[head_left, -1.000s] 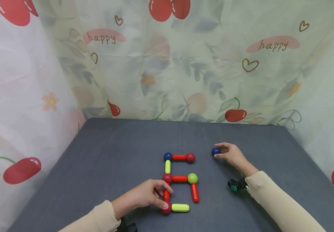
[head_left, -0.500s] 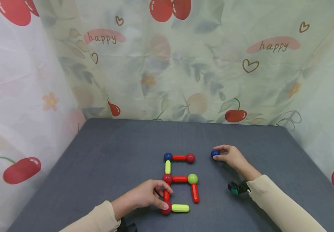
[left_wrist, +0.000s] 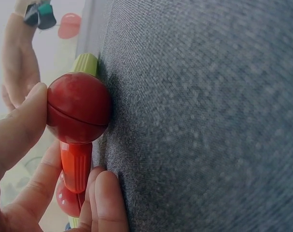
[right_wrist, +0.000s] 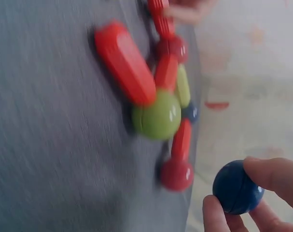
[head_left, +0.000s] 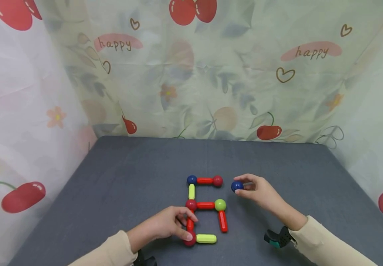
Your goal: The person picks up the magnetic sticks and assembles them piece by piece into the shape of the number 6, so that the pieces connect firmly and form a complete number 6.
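Observation:
A flat figure of toy building rods and balls, shaped somewhat like a 6, lies on the dark cloth. My left hand (head_left: 166,223) steadies its lower left corner: the thumb presses the red ball (left_wrist: 78,107) there, and the fingers curl about the red rod (left_wrist: 76,164) beside it. Between thumb and fingertips my right hand (head_left: 263,192) pinches a loose blue ball (right_wrist: 238,187), just right of the figure's upper red ball (head_left: 217,181). A green ball (head_left: 220,204) joins two red rods; the lower right one (head_left: 223,221) has a free end, near the yellow-green rod (head_left: 206,238).
The grey-covered table (head_left: 138,166) stretches out around the figure. A printed curtain (head_left: 204,81) hangs behind it and along both sides. A black device (head_left: 278,237) is worn on the right wrist.
My right hand has brought the blue ball left and nearer to me, closer to the figure. The left hand and the figure have stayed in place.

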Demonstrator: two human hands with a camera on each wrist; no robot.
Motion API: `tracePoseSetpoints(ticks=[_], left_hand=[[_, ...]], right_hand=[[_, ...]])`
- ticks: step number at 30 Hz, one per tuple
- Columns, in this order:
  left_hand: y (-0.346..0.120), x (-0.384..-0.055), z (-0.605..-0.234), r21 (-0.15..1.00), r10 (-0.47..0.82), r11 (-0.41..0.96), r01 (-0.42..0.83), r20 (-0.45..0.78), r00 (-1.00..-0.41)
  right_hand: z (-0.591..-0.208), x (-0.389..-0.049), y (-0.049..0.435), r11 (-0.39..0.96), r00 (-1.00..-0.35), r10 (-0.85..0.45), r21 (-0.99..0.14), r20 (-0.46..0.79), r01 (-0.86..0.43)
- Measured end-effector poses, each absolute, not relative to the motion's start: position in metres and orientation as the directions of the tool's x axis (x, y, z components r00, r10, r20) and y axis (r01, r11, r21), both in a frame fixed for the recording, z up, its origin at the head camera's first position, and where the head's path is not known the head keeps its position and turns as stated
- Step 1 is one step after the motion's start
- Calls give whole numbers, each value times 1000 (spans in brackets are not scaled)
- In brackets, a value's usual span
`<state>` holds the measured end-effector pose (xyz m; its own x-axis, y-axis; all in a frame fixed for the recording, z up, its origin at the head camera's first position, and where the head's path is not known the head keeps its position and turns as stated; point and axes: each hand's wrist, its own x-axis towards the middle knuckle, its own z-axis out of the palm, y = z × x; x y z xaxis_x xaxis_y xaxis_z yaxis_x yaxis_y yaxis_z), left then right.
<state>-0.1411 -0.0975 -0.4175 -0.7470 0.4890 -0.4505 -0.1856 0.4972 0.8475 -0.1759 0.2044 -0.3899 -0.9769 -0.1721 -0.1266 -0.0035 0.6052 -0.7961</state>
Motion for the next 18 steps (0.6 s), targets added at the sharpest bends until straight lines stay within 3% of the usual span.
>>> tracePoseSetpoints(ticks=[10,18], left_hand=[[-98,-141,-417,850,494,494,-184,-448,-745],[-98,-142,-418,852,497,489,-188,-449,-743]], right_hand=[[-391,-134,188,525,-975,-213,-850,-68,-56],[-408,-108,178,548,-940,-320,-833,-119,-82]])
